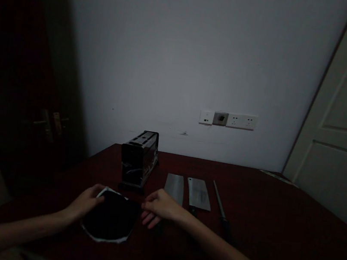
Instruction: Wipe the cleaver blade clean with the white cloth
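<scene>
A dark sheet with a pale edge (111,218) lies on the dark red table (275,236) in front of me. My left hand (86,201) grips its left edge, thumb over the rim. My right hand (159,207) pinches the sheet's right corner with thumb and forefinger while the other fingers hang loosely apart. A metal bracelet shows on my left wrist.
A black knife block (139,159) stands behind the sheet. To its right lie two cleavers (175,187) (198,193) and a sharpening steel (220,205). A white wall with sockets (228,119) is behind; a dark door is left, a pale door right.
</scene>
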`<state>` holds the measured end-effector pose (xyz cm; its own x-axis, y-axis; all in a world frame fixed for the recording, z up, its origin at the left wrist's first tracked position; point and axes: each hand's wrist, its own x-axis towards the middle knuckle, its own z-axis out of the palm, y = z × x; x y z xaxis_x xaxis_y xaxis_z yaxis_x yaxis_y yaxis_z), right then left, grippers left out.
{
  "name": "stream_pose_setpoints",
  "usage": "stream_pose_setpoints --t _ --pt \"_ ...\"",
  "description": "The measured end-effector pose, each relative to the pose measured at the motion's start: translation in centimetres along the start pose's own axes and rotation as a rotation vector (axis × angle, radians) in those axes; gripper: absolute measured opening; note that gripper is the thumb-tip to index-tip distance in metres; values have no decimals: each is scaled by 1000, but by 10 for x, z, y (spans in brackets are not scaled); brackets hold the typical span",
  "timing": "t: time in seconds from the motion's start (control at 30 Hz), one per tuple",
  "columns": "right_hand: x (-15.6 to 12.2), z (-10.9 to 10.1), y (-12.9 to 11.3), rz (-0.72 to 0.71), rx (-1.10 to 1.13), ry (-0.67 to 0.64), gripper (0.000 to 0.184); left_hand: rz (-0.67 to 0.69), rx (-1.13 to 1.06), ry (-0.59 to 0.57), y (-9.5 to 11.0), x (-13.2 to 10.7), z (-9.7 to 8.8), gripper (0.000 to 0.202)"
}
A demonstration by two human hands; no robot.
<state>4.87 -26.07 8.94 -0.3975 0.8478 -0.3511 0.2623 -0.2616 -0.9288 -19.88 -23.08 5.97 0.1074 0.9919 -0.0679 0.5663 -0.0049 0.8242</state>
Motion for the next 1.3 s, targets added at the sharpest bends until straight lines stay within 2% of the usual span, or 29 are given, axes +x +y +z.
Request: stream_pose_setpoints --t 0.07,0.13,0.2,0.27,0.37,0.43,0.63,0.8,1.0,1.07,1.13,1.2,1.27,1.3 --pt "0 1 0 3 -22 30 12 158 291 102 -15 7 -5 48" --pt "-5 -4 2 -21 -53 53 17 317 555 118 -25 5 -2 53" --pt "-12 -13 4 -62 -82 75 18 407 742 48 -29 -4 10 54" --pt "-18 -25 7 -103 -96 96 19 445 834 -69 -31 -16 25 55" --pt "-29 -44 12 -135 -100 134 22 470 870 -199 -30 -30 43 52" --pt "-37 -57 13 -143 -107 180 24 468 875 -227 -29 -33 47 50" --pt "-64 -100 12 -165 -100 321 21 433 886 -272 -28 -22 32 50" --pt "-74 -128 18 -196 -60 399 23 477 881 -236 -35 -11 25 52" --pt "-80 -145 30 -154 -24 517 19 571 884 -167 -46 -7 26 51" --pt "-82 -153 34 -153 -4 548 16 588 857 -110 -38 -8 28 50" --pt "-84 -164 38 -171 14 587 15 633 799 -58 -20 -7 32 46" --pt "-86 -177 42 -198 8 650 14 696 701 -40 7 -5 41 36" --pt "-87 -189 45 -228 -28 743 14 688 554 -80 37 0 56 30" --pt "-87 -195 47 -239 -47 790 14 669 461 -64 51 4 66 28"
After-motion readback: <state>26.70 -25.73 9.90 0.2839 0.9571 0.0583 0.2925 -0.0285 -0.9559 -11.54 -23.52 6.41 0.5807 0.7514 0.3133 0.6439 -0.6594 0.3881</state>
